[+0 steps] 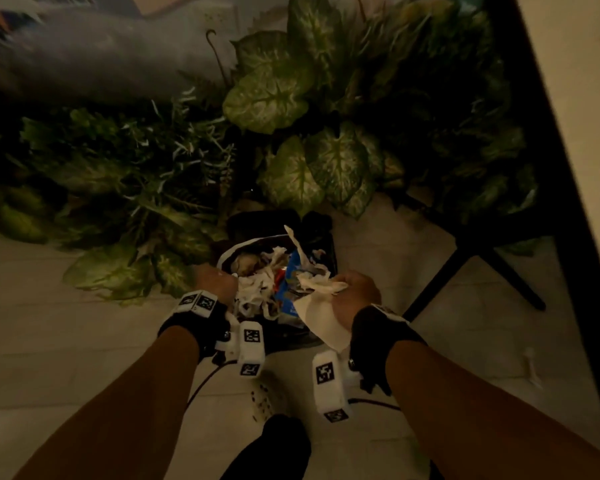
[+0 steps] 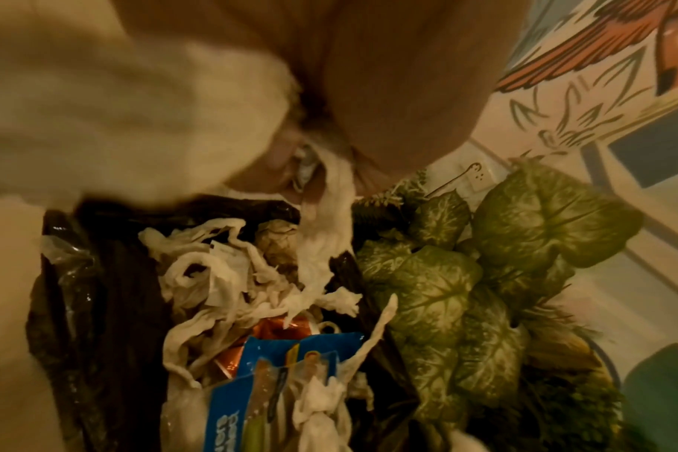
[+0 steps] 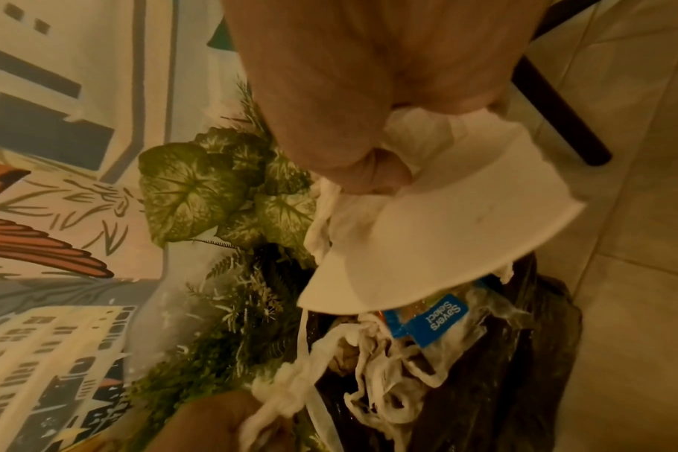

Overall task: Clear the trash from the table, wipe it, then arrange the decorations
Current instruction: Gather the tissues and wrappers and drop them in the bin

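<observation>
- Head view: right hand (image 1: 355, 292) curled around a crumpled white paper napkin (image 1: 321, 315) with a flat stiff flap hanging below the fist, held over the near rim of a black-lined trash bin (image 1: 321, 237).
- Left hand (image 1: 215, 284) at the bin's left rim, fingers closed on a twisted strip of white tissue (image 2: 329, 214); this pinch shows only in the wrist views.
- Bin contents: shredded white tissue scraps (image 1: 257, 292), orange foil, blue plastic wrapper (image 3: 434, 318).
- Right wrist view: wrapper reads "Savers Select"; lettering illegible in head view.
- Beyond the bin: variegated green leafy plant (image 1: 291, 98); dark table leg (image 1: 465, 258) to the right.
- Far: painted wall mural (image 3: 39, 244), seen clearly in wrist views only.
</observation>
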Motion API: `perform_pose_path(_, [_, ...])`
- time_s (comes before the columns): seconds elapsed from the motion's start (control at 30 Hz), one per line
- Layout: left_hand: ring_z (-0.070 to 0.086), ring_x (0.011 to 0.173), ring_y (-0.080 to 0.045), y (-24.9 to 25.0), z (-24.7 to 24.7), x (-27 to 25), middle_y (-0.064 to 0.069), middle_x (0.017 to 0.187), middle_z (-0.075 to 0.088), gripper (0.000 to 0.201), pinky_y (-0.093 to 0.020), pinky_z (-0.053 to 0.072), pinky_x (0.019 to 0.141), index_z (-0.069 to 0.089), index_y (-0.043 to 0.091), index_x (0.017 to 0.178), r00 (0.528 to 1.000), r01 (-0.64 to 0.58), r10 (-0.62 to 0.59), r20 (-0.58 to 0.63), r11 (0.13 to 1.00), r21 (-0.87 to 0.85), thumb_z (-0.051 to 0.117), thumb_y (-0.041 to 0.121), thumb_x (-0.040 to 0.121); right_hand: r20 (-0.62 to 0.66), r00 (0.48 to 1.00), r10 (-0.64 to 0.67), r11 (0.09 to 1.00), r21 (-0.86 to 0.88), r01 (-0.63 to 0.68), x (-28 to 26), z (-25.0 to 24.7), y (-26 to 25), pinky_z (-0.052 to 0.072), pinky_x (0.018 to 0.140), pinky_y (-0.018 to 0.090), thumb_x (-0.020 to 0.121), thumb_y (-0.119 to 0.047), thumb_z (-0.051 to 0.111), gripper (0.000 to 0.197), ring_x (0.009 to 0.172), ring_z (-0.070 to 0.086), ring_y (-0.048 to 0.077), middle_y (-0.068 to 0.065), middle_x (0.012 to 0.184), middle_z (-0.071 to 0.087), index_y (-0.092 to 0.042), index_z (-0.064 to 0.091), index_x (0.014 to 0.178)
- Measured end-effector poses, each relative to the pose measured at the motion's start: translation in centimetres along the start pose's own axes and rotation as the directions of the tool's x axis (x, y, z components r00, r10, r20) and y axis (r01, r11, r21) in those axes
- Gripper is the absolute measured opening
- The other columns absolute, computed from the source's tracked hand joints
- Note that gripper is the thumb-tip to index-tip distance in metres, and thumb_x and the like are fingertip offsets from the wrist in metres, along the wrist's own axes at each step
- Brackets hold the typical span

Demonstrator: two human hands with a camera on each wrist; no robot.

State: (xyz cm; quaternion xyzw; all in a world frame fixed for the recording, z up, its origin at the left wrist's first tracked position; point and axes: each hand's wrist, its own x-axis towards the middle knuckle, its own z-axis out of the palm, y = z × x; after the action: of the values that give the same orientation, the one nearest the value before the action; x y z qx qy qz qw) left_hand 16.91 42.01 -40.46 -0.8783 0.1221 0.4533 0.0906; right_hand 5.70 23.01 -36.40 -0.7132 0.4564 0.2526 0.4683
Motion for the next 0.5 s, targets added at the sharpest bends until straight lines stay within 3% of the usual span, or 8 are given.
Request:
perform_pose_path(0.1, [0.040,0.131,-0.028,0.4,2.1,3.2,-0.010,0.141,0.045,0.037,-0.036,0.031,0.110,0.044,0.009,0.135,0.999,0.022,-0.015,0.039,0.985,-0.170,0.034,0.017,0.100,-0.010,1.000,-0.028,0.999,-0.022,0.028,2.2,1.7,-0.1,0.041,0.081,0.028,0.093,-0.009,0.048,0.024,0.109,0.055,0.032,0.012,0.120,0.060,-0.015,0.063,0.110])
perform_pose_path(0.2, [0.042,0.126,-0.032,0.6,3.6,5.2,-0.013,0.147,0.036,0.044,-0.036,0.036,0.101,0.035,0.009,0.141,0.998,0.066,-0.059,0.031,0.866,-0.495,0.043,0.019,0.099,0.023,0.997,-0.073,0.996,-0.041,0.073,3.6,3.2,-0.9,0.039,0.084,0.028,0.093,-0.008,0.049,0.026,0.112,0.054,0.032,0.010,0.123,0.059,-0.015,0.061,0.116])
perform_pose_path(0.23, [0.045,0.121,-0.032,0.6,4.1,5.6,-0.013,0.145,0.039,0.048,-0.036,0.039,0.096,0.038,0.010,0.140,0.997,0.061,-0.075,0.007,0.753,-0.656,0.051,0.023,0.096,0.038,0.996,-0.077,0.996,-0.034,0.079,4.0,3.6,-1.2,0.040,0.085,0.029,0.093,-0.007,0.048,0.027,0.113,0.053,0.032,0.011,0.124,0.058,-0.015,0.060,0.117])
perform_pose_path(0.3, [0.047,0.124,-0.033,0.2,4.9,6.1,-0.013,0.142,0.044,0.057,-0.037,0.041,0.098,0.040,0.011,0.139,0.991,0.051,-0.132,-0.017,0.496,-0.867,0.064,0.023,0.088,0.052,0.994,-0.094,0.995,-0.026,0.096,4.6,4.3,-1.7,0.040,0.091,0.031,0.093,-0.005,0.046,0.030,0.116,0.051,0.032,0.010,0.127,0.056,-0.016,0.058,0.119])
perform_pose_path(0.4, [0.049,0.124,-0.034,-1.4,5.7,6.4,-0.014,0.135,0.051,0.058,-0.037,0.041,0.101,0.042,0.010,0.137,0.980,0.084,-0.201,-0.016,0.477,-0.875,0.066,0.013,0.085,0.060,0.989,-0.137,0.990,-0.028,0.139,5.3,5.4,-2.3,0.039,0.098,0.032,0.093,-0.008,0.048,0.034,0.121,0.049,0.031,0.008,0.132,0.052,-0.019,0.057,0.124])
perform_pose_path(0.5, [0.058,0.111,-0.037,-3.6,6.0,6.5,-0.014,0.123,0.059,0.050,-0.047,0.048,0.097,0.050,0.012,0.127,0.965,0.138,-0.257,0.048,0.343,-0.929,0.066,0.017,0.080,0.148,0.973,-0.174,0.985,0.011,0.174,5.6,6.3,-2.7,0.040,0.099,0.034,0.091,-0.008,0.052,0.043,0.126,0.046,0.030,0.007,0.140,0.047,-0.025,0.050,0.131])
